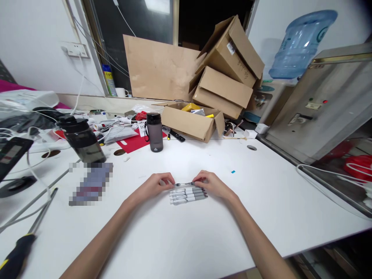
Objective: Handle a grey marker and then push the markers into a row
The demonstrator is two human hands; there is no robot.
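Note:
A slim pen (185, 184) with dark ends and a light middle lies crosswise between my hands. Its left end is pinched by my left hand (158, 183), its right end by my right hand (209, 182). Just on the near side of it, several white and grey pens (187, 195) lie side by side in a row on the white table (180, 240). Both sets of fingers are closed, and the fingertips partly cover the pen's ends.
Behind my hands stand a dark bottle (155, 133) and an open cardboard box (188, 122). To the left are another bottle (83, 139), tangled cables and a screwdriver (23, 244). A small blue scrap (233, 171) lies right of my hands. A metal cabinet (308, 112) edges the right side.

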